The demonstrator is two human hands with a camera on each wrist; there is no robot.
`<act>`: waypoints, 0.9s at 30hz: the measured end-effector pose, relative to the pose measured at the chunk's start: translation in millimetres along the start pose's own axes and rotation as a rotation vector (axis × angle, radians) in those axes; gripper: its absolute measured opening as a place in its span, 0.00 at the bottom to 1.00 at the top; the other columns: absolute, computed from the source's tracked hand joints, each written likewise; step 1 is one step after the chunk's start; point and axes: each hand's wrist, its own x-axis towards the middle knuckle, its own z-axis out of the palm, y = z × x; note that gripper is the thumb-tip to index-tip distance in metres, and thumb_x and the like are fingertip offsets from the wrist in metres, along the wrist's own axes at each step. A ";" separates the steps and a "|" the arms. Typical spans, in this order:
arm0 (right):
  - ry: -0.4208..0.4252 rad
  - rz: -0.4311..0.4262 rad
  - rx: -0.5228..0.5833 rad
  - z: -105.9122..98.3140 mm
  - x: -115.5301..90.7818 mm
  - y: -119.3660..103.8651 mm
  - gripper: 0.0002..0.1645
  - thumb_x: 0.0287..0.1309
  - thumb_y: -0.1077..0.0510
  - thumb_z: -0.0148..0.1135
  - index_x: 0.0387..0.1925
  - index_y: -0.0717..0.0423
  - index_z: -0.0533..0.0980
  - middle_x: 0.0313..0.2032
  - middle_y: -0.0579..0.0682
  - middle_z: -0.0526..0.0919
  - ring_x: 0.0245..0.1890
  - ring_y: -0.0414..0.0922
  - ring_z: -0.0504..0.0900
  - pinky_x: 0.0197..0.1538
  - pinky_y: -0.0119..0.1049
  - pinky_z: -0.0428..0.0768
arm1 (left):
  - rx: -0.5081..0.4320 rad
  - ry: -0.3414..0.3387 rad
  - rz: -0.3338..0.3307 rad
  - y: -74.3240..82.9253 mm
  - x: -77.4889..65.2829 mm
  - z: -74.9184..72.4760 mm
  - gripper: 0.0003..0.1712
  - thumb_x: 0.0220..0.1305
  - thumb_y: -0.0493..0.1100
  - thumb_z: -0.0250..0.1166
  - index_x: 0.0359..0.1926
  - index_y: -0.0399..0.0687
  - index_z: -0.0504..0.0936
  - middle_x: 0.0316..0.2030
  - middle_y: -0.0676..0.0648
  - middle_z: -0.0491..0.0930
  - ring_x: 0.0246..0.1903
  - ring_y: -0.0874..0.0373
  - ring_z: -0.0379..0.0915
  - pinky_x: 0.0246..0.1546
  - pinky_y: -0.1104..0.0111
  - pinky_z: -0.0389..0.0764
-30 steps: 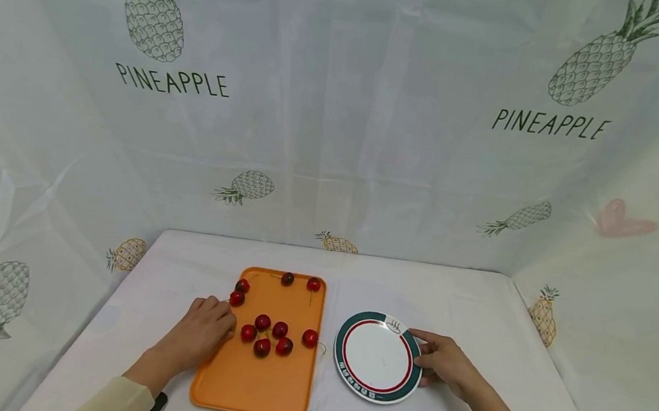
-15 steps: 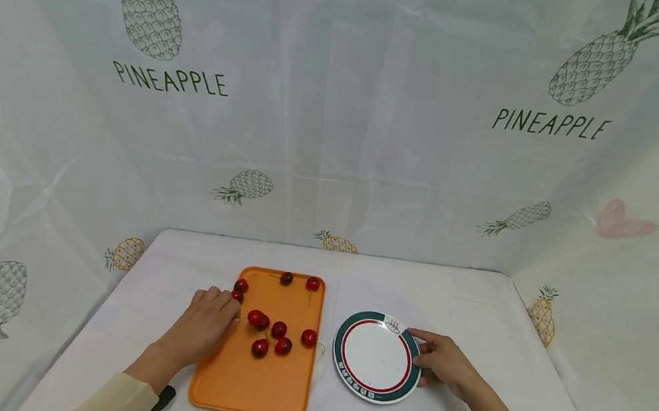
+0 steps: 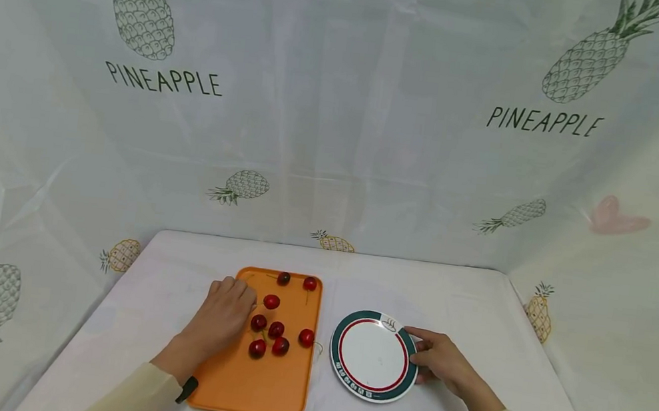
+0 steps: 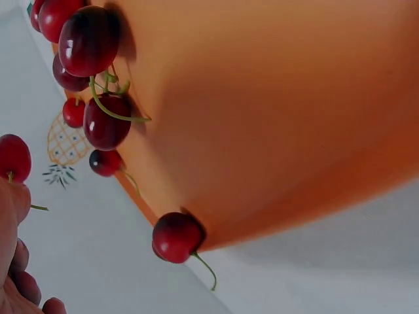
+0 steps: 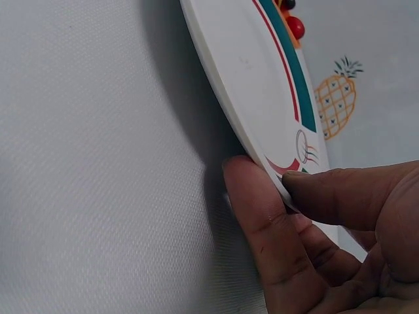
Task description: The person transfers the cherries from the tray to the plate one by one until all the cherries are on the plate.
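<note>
My left hand [image 3: 223, 316] is over the left side of an orange tray [image 3: 252, 388]. At its fingertips it pinches a red cherry [image 4: 14, 158], whose green stem sticks out beside the thumb. Below and beside this hand, several dark red cherries [image 3: 280, 346] lie in a loose group on the tray. Two cherries [image 4: 178, 237] at the tray's left edge overlap in the left wrist view; in the head view the hand hides them. My right hand [image 3: 450, 367] grips the right rim of a white plate [image 3: 377, 354] with a green and red border, thumb on top, fingers underneath.
Two cherries [image 3: 310, 284] lie by the tray's far edge, and one cherry [image 3: 306, 338] sits at its right edge with the stem over the rim. White cloth [image 3: 417, 288] covers the table. A pineapple-print curtain [image 3: 337, 132] hangs behind and at both sides.
My left hand has moved right and away from me over the tray, carrying the cherry with it. The right hand stays on the plate's rim, and the plate has not visibly moved.
</note>
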 end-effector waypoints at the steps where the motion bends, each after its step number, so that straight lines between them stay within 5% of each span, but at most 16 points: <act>1: 0.001 0.000 0.000 0.0 -0.3 0.0 0.39 0.58 0.73 0.67 0.72 0.58 0.74 0.40 0.57 0.79 0.31 0.49 0.82 0.31 0.42 0.86 | -0.007 -0.004 0.001 1.3 1.9 0.1 0.13 0.74 0.41 0.66 0.35 0.47 0.70 0.30 0.51 0.60 0.34 0.52 0.53 0.39 0.61 0.56; 14: -0.001 -0.001 -0.014 -0.3 0.9 2.6 0.39 0.59 0.72 0.68 0.73 0.57 0.73 0.43 0.57 0.79 0.32 0.49 0.82 0.33 0.43 0.87 | -0.029 0.050 0.133 36.9 40.4 3.9 0.16 0.73 0.43 0.68 0.33 0.47 0.68 0.29 0.50 0.62 0.31 0.53 0.56 0.38 0.62 0.60; 22: -0.002 -0.004 -0.010 -0.6 0.8 2.3 0.39 0.58 0.72 0.68 0.72 0.57 0.73 0.43 0.57 0.80 0.32 0.49 0.82 0.33 0.43 0.86 | 0.021 -0.084 0.144 76.4 68.6 9.0 0.11 0.77 0.49 0.63 0.40 0.49 0.73 0.34 0.50 0.67 0.38 0.53 0.60 0.41 0.62 0.63; 27: -0.012 -0.007 0.009 -1.6 0.7 2.7 0.39 0.58 0.73 0.68 0.72 0.57 0.74 0.41 0.57 0.78 0.31 0.49 0.82 0.31 0.42 0.86 | 0.045 -0.103 0.181 99.5 80.3 16.3 0.09 0.78 0.50 0.61 0.43 0.51 0.75 0.35 0.52 0.68 0.39 0.54 0.60 0.42 0.64 0.64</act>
